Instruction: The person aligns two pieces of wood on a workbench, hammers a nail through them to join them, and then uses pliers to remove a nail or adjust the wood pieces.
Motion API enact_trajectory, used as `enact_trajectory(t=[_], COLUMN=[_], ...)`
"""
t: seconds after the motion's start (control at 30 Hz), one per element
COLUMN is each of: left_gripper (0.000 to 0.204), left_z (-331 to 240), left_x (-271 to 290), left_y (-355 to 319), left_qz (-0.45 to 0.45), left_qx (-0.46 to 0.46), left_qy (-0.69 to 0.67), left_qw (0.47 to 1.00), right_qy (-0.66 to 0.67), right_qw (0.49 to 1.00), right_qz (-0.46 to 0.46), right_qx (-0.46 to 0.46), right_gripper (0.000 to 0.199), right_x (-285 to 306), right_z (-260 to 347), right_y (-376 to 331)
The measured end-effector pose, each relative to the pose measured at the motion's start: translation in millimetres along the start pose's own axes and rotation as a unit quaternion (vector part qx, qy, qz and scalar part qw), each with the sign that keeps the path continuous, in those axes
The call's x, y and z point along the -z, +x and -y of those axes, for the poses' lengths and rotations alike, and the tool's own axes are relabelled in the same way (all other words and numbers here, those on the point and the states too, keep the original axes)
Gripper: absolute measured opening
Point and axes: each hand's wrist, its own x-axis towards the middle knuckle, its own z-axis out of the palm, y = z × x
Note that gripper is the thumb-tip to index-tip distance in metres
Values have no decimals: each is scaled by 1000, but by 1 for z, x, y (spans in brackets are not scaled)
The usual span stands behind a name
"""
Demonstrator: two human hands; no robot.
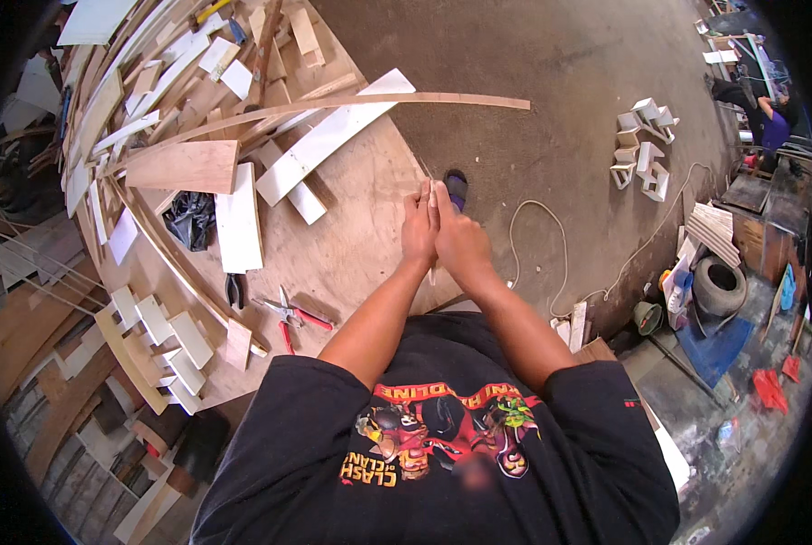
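Side by side at the right edge of the wooden worktable (351, 218), my left hand (418, 234) and my right hand (461, 240) are closed together. Between them is a thin, light wooden strip (433, 275), seen nearly edge-on. Its lower end shows under my palms, while my fingers hide most of the rest. On the tabletop left of my forearms lie red-handled pliers (288, 314) with their jaws up. A black-handled tool (234, 291) rests farther left.
White and bare wood offcuts (179, 82) pile up at the far left, with a long curved strip (460, 97) reaching past the table edge. A black plastic bag (189, 221) sits among them. White block assemblies (647, 145) and a looped cord (565, 245) lie on the floor at right.
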Motion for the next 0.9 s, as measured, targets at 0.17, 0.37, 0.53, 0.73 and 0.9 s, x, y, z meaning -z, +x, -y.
enact_trajectory(t=[0.17, 0.37, 0.53, 0.73, 0.9], left_gripper=[52, 52, 54, 55, 54], left_z=[15, 12, 10, 8, 4], left_x=[-10, -11, -9, -9, -2], left_y=[2, -2, -5, -2, -2], left_qz=[-63, -43, -67, -53, -17], left_qx=[-69, -51, -74, -56, -3], left_qy=[-7, 10, -4, 6, -4], left_qw=[996, 998, 995, 997, 1000], right_qy=[22, 29, 46, 50, 44], right_qw=[998, 999, 998, 998, 998], right_qz=[57, 23, 37, 42, 35], right_qx=[-9, 2, -11, -2, -20], right_gripper=[63, 61, 57, 55, 54], right_x=[17, 2, 18, 13, 16], right_z=[1, -1, 0, -6, 5], right_y=[-12, 8, -5, -11, 2])
